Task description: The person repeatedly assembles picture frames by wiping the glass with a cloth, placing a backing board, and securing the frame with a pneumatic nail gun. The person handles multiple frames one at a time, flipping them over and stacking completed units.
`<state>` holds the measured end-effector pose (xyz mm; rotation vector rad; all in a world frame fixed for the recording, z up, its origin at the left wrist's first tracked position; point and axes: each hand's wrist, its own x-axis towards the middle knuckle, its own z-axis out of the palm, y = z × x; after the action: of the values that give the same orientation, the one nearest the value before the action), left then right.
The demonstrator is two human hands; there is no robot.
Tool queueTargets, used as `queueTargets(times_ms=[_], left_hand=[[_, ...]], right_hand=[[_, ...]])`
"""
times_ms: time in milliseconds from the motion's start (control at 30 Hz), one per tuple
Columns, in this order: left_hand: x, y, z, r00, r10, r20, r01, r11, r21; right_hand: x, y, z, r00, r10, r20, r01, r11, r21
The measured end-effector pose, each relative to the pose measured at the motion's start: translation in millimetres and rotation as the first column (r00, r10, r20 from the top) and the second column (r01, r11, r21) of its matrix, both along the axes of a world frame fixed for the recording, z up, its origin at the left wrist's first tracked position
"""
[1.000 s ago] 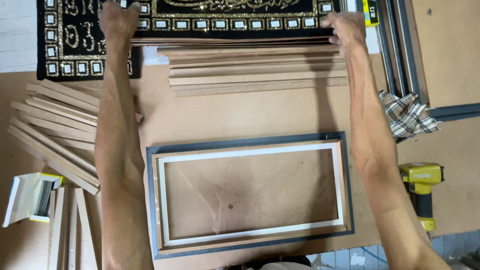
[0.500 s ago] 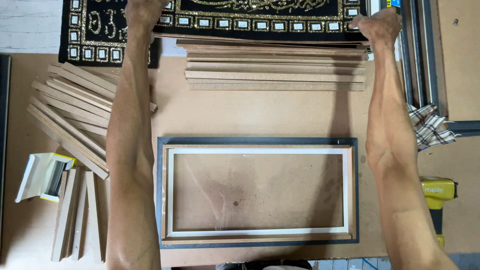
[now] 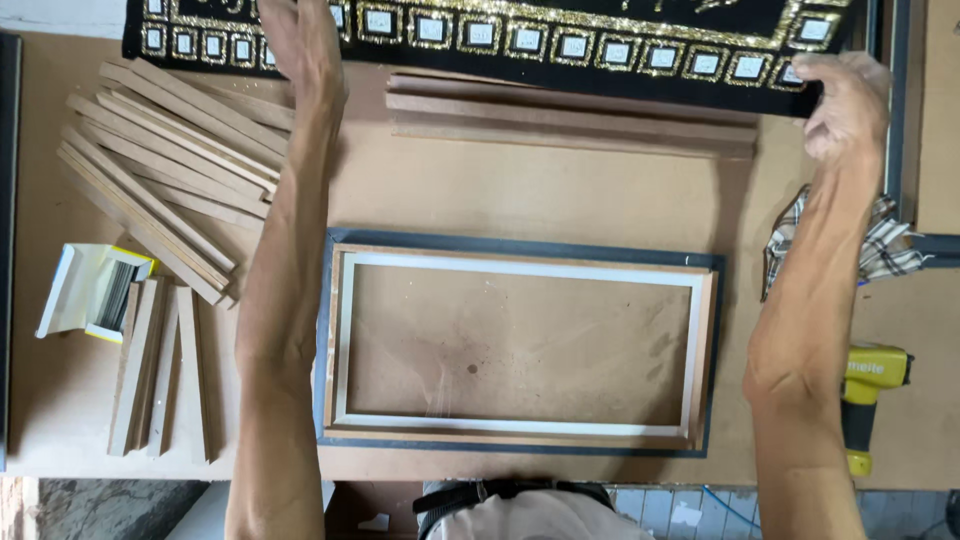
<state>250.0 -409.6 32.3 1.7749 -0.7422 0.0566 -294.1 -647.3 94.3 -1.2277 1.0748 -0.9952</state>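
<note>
Across the bench top, both hands grip the sideways-lying black embroidered cloth point(image 3: 600, 40).

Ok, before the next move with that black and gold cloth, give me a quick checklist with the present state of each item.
1. Left hand on the black and gold cloth: ok, resting on its lower edge.
2. Right hand gripping the cloth's corner: ok, fingers curled over it.
3. Empty frame lying flat, opening unobstructed: ok.
4. Wood strips sit between cloth and frame: not ok, in the path.
5. Checked rag apart from the frame: ok.
6. Cloth's top edge: cannot tell, out of view.
</note>
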Motion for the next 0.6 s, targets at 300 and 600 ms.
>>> queueTargets(times_ms=[300,600], left_hand=[[-42,128,-28,0.900,-0.290,-0.324,0.242,0.953,-0.181],[-91,234,5,0.415,-0.412,-0.812,0.190,0.911,-0.365]], right_hand=[[-72,102,-43,0.970,0.062,0.237,0.015,0.952,-0.307],[-147,169,-57,0.905,-0.031,0.425,-0.157,0.904,0.399]])
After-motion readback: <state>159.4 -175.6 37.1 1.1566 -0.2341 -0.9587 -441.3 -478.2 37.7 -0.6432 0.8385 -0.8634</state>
